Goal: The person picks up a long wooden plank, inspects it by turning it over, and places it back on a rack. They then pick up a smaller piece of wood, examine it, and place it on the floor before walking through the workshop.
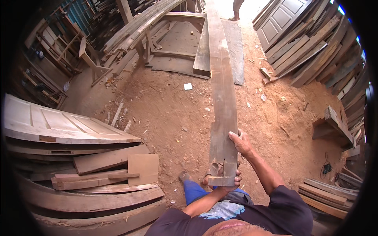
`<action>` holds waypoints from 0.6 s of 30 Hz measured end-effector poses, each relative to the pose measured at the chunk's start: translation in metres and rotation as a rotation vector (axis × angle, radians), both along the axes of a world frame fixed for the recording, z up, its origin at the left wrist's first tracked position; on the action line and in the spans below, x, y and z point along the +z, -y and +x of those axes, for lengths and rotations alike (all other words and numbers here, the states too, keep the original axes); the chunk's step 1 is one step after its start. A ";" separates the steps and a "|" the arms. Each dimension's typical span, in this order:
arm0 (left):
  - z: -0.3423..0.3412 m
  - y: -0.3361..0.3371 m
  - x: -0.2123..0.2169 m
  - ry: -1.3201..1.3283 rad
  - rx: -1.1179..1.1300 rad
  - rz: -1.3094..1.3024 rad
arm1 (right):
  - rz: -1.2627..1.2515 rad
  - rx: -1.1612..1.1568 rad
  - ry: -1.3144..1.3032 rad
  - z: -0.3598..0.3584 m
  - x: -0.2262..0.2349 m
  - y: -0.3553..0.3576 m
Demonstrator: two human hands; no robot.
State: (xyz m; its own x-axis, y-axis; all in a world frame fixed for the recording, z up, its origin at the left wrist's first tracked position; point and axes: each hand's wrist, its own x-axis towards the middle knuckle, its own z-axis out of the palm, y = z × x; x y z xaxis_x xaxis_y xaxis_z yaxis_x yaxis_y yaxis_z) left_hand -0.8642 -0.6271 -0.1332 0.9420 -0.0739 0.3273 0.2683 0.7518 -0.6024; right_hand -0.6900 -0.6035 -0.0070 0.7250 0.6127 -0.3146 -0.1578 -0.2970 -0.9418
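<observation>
A long brown wooden plank [223,98] stretches away from my body toward the bright opening at the far end. My right hand [242,143] is closed on its right edge, thumb on the upper face and the other fingers mostly hidden. At the near end my left hand [232,186] wraps round from below, with fingertips showing at the right edge. A short cross-lying wooden section [221,181] forms this near end; whether it is a separate piece I cannot tell. My feet stand partly hidden beneath the plank.
A stack of panelled doors and boards [106,198] lies at the left. More boards [311,51] lean along the right wall. A wooden trestle [147,49] carries timber at the far left, beside a thick beam [202,59]. Another person's leg [237,8] shows far off.
</observation>
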 end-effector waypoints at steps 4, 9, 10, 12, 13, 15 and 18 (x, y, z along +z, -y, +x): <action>-0.015 -0.037 -0.020 -0.227 0.072 0.908 | 0.020 -0.050 -0.016 -0.002 -0.008 -0.001; -0.040 -0.120 0.046 -0.560 -0.010 0.853 | -0.007 -0.135 -0.035 -0.006 -0.019 0.002; -0.039 -0.128 0.045 -0.517 0.039 0.952 | -0.064 -0.132 0.004 -0.011 -0.023 0.006; -0.033 -0.131 0.045 -0.544 0.016 1.285 | -0.174 -0.126 0.085 -0.028 -0.035 0.023; -0.027 -0.123 0.050 -0.640 0.000 1.479 | -0.199 -0.178 0.090 -0.044 -0.041 0.031; -0.017 -0.108 0.061 -0.822 -0.038 1.872 | -0.252 -0.294 0.095 -0.078 -0.049 0.038; -0.019 -0.114 0.053 -0.681 -0.059 1.775 | -0.161 -0.316 0.084 -0.099 -0.009 0.026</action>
State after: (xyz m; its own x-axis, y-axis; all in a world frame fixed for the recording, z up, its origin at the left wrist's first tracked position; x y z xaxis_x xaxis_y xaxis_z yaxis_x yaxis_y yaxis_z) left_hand -0.8830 -0.5126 -0.0801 0.8441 0.1070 -0.5255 0.3967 0.5349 0.7461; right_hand -0.7886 -0.6294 -0.0160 0.8980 0.3014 -0.3206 -0.1900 -0.3917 -0.9003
